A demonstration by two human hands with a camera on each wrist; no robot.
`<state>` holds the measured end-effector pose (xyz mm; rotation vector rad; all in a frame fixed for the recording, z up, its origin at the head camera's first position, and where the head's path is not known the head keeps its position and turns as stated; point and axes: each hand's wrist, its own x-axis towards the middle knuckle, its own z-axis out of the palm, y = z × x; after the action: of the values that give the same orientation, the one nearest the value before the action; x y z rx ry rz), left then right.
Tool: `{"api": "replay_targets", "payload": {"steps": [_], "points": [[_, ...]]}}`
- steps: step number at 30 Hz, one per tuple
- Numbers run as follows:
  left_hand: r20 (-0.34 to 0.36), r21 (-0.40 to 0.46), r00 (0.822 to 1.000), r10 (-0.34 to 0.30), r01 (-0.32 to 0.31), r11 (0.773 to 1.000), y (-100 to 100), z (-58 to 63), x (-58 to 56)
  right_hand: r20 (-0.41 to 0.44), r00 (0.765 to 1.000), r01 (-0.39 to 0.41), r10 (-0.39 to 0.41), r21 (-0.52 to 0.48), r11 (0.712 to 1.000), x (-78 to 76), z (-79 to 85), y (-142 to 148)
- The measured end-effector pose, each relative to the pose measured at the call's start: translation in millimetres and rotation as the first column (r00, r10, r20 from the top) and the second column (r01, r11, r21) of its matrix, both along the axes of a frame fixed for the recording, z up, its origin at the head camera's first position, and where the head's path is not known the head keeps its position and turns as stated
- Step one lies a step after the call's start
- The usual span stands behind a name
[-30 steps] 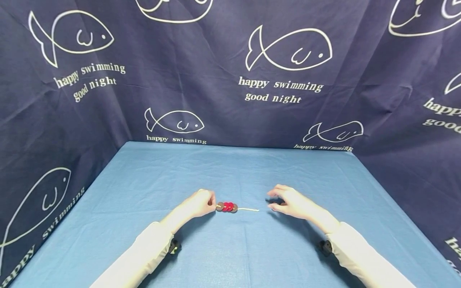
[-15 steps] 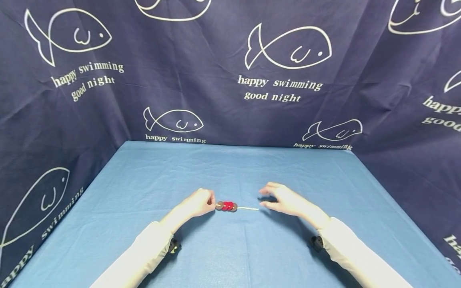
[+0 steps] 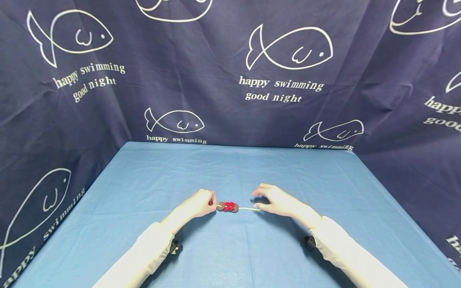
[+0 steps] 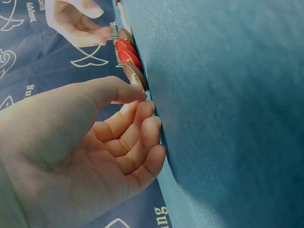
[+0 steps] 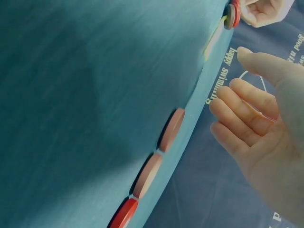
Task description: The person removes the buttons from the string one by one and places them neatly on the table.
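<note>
Pinched a thin, pale string [image 3: 248, 208] between the thumb and curled fingers of the left hand [image 3: 199, 203], just beside a flat brown disc [image 3: 221, 206]. Had two smooth red discs [image 3: 227, 206] and a second brown disc [image 3: 235, 207] threaded next along the string, round and overlapping, in a short row between both hands on the bench [image 3: 230, 248]. Spread the gently bent fingers of the right hand [image 3: 277, 201], holding nothing firmly, thumb by the string's straight loose end; could not tell touching from merely near. Had two loose brown discs [image 5: 147, 175] and a loose red disc [image 5: 124, 213] lying flat in line near the right hand, on faintly creased blue cloth. Wore soft white sleeves [image 3: 138, 256]. Faced a rumpled navy curtain [image 3: 223, 80] printed with white fish outlines.
</note>
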<state>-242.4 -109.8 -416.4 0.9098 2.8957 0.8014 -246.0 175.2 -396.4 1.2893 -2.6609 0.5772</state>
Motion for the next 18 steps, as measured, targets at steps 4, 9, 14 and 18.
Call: {"api": "replay_targets", "payload": {"steps": [4, 9, 14, 18], "points": [[-0.008, -0.003, 1.0, -0.002, 0.002, 1.0, 1, 0.2, -0.7, -0.015, 1.0, -0.016, 0.015, -0.012, 1.0, -0.5, -2.5, -4], [0.006, -0.003, 1.0, -0.003, 0.003, 1.0, 1, 0.2, -1.1, -0.018, 0.999, -0.029, 0.028, -0.018, 0.999, -0.3, -4.3, -9], [0.011, -0.011, 1.0, -0.008, 0.008, 1.0, 0, -0.3, -0.3, -0.001, 0.999, -0.042, 0.042, -0.013, 0.999, 0.9, -2.2, -15], [0.004, -0.009, 1.0, -0.012, 0.012, 1.0, 1, 0.3, 0.6, -0.006, 0.998, -0.056, 0.056, -0.003, 0.998, 0.6, -1.2, -18]]}}
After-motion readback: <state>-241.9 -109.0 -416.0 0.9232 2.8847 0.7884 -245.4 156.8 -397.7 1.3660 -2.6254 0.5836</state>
